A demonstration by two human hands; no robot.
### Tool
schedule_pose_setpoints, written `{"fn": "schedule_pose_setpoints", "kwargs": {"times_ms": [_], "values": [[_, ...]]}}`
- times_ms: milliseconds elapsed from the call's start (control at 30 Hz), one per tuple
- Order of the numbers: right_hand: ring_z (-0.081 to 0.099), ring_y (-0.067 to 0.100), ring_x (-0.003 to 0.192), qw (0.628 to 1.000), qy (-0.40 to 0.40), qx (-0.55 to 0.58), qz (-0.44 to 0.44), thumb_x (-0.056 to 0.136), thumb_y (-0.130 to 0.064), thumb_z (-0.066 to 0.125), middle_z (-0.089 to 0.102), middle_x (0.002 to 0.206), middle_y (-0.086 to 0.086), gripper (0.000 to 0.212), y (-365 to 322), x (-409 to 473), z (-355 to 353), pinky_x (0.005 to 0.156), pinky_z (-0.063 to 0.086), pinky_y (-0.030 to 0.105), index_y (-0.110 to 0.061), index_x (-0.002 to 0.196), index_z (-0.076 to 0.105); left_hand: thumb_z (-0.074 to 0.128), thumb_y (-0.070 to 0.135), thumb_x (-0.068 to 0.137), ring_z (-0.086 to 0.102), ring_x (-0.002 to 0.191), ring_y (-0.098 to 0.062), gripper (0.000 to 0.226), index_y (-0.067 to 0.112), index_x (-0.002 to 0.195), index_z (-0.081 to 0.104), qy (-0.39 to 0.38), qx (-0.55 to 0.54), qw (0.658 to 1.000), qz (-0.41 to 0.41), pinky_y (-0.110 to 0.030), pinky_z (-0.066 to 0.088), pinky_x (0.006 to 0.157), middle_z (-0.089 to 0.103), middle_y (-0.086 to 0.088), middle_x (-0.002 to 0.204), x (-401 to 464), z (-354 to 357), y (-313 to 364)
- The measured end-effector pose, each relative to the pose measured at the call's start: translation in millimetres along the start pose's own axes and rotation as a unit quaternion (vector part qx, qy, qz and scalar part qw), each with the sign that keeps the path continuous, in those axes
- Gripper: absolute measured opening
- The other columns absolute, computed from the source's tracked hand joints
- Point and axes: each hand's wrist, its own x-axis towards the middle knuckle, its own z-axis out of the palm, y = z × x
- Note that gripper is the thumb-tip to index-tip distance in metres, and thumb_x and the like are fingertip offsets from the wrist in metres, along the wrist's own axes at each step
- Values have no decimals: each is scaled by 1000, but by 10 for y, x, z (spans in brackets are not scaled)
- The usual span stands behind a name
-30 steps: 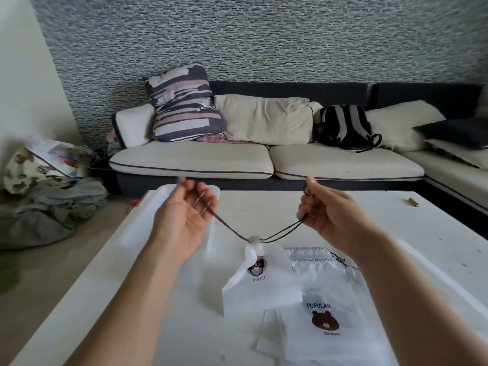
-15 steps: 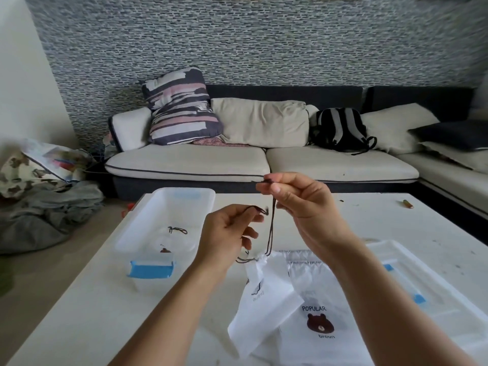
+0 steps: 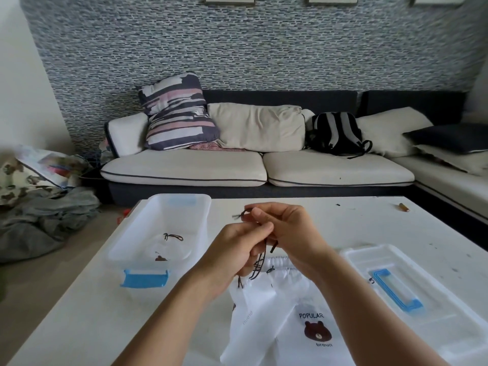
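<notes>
The drawstring cord (image 3: 260,264) is thin and dark brown. Its several strands run nearly upright from the gathered mouth of a white cloth bag (image 3: 250,313) up into both hands. A small loop with a frayed end pokes out above the fingers, towards the worktop's far edge. The left hand (image 3: 237,249) pinches the strands from below with curled fingers. The right hand (image 3: 287,233), touching it, pinches the loop just above.

The bag hangs crumpled over the middle of the worktop (image 3: 79,313), near the front edge, over a flat bag printed with a bear (image 3: 317,331). A clear tub (image 3: 179,198) stands towards the left edge, and a lid with a blue handle (image 3: 449,307) lies towards the right.
</notes>
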Motion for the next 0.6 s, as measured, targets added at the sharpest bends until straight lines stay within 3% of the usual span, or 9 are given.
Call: {"fn": "schedule_pose_setpoints", "kwargs": {"times_ms": [133,267,367,500,600], "values": [[61,27,55,999,-16,-38,22,101,-22,58,68,72,19,24,4,0,15,62,54,38,-3,101,72,56,37,100,31,47,-12,35,18,71,65,29,23,999,35,-21,27,43,46,-6,64,16,-17,-77],[51,21,50,986,42,-159,14,100,-41,58,57,54,9,51,46,32,5,59,47,37,0,68,59,50,31,104,35,50,-13,36,6,85,68,71,-22,997,36,-21,30,44,61,-7,72,46,-11,-97],[52,16,50,969,44,-243,-3,96,-48,59,58,55,5,57,37,26,-20,56,46,30,1,67,61,49,29,104,38,51,-14,35,5,86,68,113,-41,993,21,-22,29,44,64,-7,74,79,-52,-83],[52,11,53,956,19,-291,-42,97,-39,60,58,57,1,46,12,32,-79,59,49,32,-10,61,62,47,28,105,40,48,-16,35,5,89,68,137,-45,990,13,-26,25,47,72,-8,80,96,-91,-69],[57,11,65,965,-21,-258,-35,96,-39,64,64,70,5,42,-32,25,-184,70,48,32,-10,66,68,46,26,105,44,49,-13,31,9,98,71,160,-98,982,6,-23,31,44,77,-8,91,100,-101,-41]]}}
